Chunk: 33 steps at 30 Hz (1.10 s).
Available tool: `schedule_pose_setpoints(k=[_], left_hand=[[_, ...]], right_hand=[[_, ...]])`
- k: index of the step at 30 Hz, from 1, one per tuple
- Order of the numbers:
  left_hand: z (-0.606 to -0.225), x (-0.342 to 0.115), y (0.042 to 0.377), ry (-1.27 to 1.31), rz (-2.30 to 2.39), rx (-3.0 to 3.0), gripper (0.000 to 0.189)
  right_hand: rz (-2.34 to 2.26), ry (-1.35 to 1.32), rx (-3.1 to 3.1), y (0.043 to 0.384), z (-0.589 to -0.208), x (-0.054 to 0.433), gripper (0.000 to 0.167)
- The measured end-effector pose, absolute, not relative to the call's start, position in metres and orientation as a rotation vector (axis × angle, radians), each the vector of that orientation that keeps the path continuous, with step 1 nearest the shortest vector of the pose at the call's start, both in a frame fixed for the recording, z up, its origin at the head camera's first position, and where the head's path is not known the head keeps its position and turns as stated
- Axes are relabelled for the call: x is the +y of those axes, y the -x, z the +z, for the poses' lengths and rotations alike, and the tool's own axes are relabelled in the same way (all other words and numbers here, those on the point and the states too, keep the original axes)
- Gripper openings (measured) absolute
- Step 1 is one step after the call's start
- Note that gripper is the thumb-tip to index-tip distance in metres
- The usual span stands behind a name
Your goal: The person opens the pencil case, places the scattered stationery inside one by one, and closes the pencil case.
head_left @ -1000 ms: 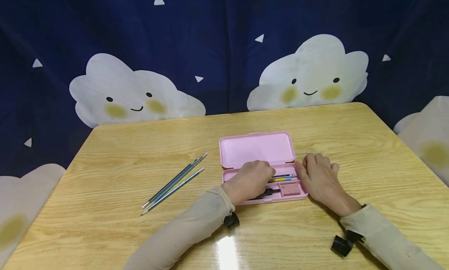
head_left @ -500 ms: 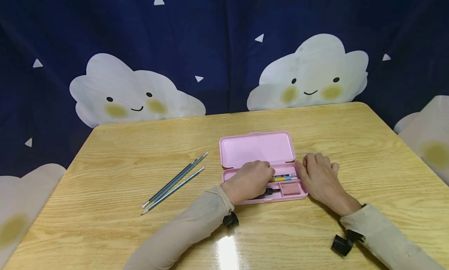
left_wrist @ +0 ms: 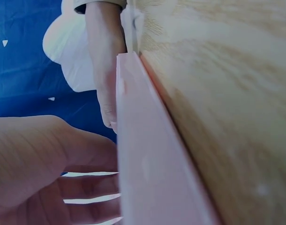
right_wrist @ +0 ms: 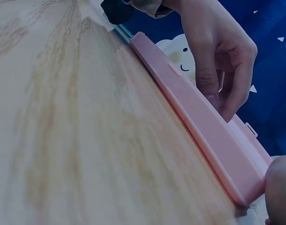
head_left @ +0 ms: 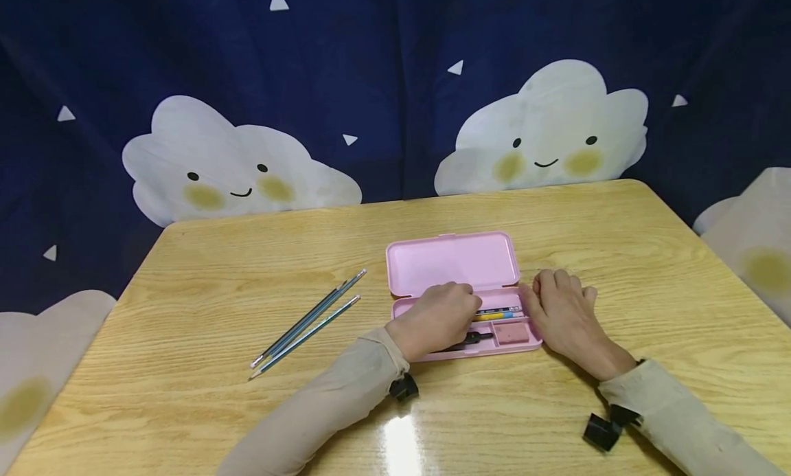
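Note:
A pink pencil case lies with its lid up on the table. Inside are a yellow-and-blue pencil, a dark pencil, a black compass and a pink eraser in its own compartment. My left hand reaches down into the case; the right wrist view shows its thumb and fingers bent together, fingertips hidden behind the front wall. I cannot tell whether they pinch anything. My right hand rests at the case's right end, thumb against the edge and the other fingers loosely bent beyond it.
Several blue-green pencils lie slanted on the wooden table to the left of the case. Behind the table's far edge hangs a dark blue curtain with cloud prints.
My left hand has shifted very slightly to the left over the case. The right hand, the case and the loose pencils stay where they were.

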State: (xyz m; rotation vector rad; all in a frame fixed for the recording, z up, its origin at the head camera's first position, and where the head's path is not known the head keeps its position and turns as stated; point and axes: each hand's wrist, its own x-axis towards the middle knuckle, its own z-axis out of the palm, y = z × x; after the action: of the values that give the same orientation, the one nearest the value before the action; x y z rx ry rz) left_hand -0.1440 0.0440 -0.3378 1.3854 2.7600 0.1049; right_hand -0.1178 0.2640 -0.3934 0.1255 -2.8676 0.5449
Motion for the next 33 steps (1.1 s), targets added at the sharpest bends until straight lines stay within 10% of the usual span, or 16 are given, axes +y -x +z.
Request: schedule_pose_setpoints(k=[33], left_hand=[[-0.342,0.025,0.147,-1.447,0.184,2.789,0.008]], right_hand=[[0.545,-0.128,-2.844,0.119,-0.395,0.263,0.031]])
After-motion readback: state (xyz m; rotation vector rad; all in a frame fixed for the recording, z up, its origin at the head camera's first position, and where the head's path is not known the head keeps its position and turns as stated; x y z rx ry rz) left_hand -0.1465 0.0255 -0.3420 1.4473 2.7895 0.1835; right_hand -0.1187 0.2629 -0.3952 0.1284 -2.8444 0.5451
